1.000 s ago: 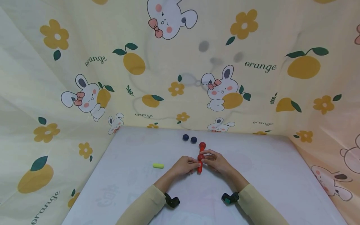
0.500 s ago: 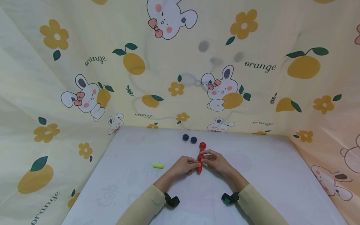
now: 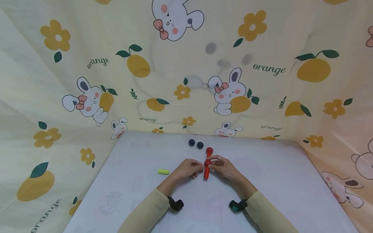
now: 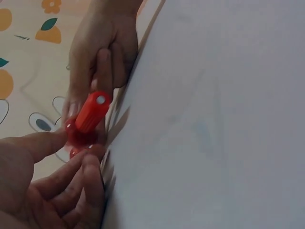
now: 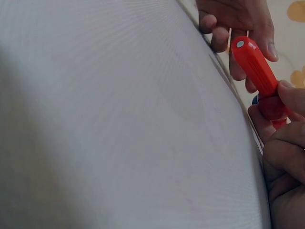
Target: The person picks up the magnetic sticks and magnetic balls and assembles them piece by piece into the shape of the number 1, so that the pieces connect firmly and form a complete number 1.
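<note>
A red chain runs away from me in the head view: a near red rod (image 3: 206,174), a red ball (image 3: 207,163), a far red rod (image 3: 209,155) and a far red ball (image 3: 209,150). My right hand (image 3: 224,169) pinches the chain at the nearer ball, between thumb and fingers. Left of the near rod is my left hand (image 3: 186,169), its fingers loosely bent and holding nothing. In the right wrist view, the near rod (image 5: 256,70) shows a pale metal dot on its free end, and the left fingers (image 5: 220,38) are apart from it.
Two dark blue balls (image 3: 199,145) lie beyond the hands, left of the chain's far end. A short yellow-green rod (image 3: 163,171) lies on the white table (image 3: 140,200), left of my left hand. Behind the table hangs a patterned cloth (image 3: 163,84).
My left hand has let go of the near red rod and moved slightly left. The right hand keeps its hold on the ball, and the chain stays in place.
</note>
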`<action>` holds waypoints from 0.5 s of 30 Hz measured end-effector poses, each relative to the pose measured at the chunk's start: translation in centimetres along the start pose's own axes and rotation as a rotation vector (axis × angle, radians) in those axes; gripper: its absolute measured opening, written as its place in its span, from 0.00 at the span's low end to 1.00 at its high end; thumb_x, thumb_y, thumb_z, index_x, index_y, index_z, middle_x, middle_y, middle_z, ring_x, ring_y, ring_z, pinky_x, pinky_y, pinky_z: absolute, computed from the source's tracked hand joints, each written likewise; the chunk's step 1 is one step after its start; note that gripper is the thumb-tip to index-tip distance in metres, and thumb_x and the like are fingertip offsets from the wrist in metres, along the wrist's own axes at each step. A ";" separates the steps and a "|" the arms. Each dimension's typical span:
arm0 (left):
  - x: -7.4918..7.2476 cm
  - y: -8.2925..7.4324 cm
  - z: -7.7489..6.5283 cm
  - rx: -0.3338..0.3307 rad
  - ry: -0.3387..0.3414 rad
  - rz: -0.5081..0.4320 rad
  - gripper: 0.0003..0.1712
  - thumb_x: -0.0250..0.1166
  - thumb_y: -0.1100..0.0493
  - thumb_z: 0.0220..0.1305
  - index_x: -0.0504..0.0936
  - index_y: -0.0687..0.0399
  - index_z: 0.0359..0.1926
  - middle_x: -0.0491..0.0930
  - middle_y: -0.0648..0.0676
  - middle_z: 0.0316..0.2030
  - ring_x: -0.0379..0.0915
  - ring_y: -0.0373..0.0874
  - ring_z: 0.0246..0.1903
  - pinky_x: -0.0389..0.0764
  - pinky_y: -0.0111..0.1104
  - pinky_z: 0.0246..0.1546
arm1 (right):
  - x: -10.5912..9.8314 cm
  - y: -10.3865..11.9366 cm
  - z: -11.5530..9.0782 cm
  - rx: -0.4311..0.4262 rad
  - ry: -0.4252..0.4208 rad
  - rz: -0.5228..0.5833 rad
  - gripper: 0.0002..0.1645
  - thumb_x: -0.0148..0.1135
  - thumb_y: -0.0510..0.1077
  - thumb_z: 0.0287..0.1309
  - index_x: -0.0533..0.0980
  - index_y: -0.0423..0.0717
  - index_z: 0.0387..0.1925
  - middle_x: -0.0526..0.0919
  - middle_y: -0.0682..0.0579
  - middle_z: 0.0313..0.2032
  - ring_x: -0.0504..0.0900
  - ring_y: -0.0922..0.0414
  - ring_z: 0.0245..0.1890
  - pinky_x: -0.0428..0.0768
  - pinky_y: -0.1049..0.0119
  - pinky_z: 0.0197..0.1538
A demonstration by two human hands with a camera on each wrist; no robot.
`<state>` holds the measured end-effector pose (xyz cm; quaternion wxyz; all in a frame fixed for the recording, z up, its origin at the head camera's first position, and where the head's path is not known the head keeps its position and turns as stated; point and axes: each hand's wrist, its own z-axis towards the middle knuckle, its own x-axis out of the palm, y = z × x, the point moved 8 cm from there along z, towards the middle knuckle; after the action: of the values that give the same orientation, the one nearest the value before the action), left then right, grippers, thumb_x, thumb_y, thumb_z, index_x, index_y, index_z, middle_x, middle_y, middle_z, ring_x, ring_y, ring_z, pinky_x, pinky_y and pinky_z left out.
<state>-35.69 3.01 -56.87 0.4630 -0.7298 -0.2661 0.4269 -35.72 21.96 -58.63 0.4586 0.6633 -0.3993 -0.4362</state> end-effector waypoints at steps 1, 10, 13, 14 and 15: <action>-0.4 -0.1 0.1 0.004 -0.014 0.015 0.16 0.68 0.49 0.77 0.89 0.55 0.54 0.88 0.50 0.35 0.79 0.41 0.29 0.81 0.31 0.34 | 0.0 0.0 0.0 0.000 -0.001 -0.003 0.25 0.72 0.47 0.71 0.80 0.52 0.66 0.85 0.44 0.60 0.79 0.50 0.53 0.75 0.67 0.39; -3.7 -0.4 1.3 -0.004 -0.111 0.093 0.15 0.69 0.49 0.76 0.88 0.52 0.54 0.89 0.51 0.44 0.83 0.45 0.38 0.85 0.36 0.43 | 0.0 -0.1 0.2 0.023 -0.023 -0.011 0.25 0.73 0.49 0.70 0.81 0.54 0.66 0.86 0.46 0.60 0.78 0.49 0.55 0.76 0.66 0.41; -4.5 -0.6 1.8 -0.003 -0.129 0.097 0.15 0.69 0.49 0.77 0.88 0.52 0.54 0.89 0.53 0.44 0.85 0.47 0.39 0.85 0.37 0.43 | 0.1 -0.2 0.1 0.031 -0.022 0.000 0.26 0.73 0.50 0.70 0.81 0.54 0.66 0.87 0.47 0.60 0.78 0.50 0.54 0.73 0.67 0.38; -4.8 -0.6 1.9 -0.002 -0.133 0.097 0.14 0.69 0.50 0.77 0.88 0.53 0.54 0.89 0.53 0.45 0.85 0.48 0.40 0.86 0.37 0.44 | 0.1 -0.2 0.1 0.033 -0.022 0.007 0.26 0.73 0.49 0.70 0.81 0.54 0.66 0.87 0.47 0.59 0.78 0.51 0.52 0.73 0.67 0.37; -5.0 -0.7 2.1 0.002 -0.138 0.098 0.14 0.69 0.50 0.77 0.88 0.53 0.54 0.89 0.54 0.45 0.85 0.49 0.41 0.86 0.38 0.44 | 0.1 -0.3 0.1 0.037 -0.020 0.013 0.26 0.74 0.49 0.70 0.81 0.53 0.66 0.88 0.47 0.58 0.78 0.52 0.49 0.71 0.68 0.35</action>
<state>-39.96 0.29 -54.79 0.4226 -0.7103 -0.2608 0.4988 -35.79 21.88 -58.95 0.4448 0.6648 -0.4161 -0.4325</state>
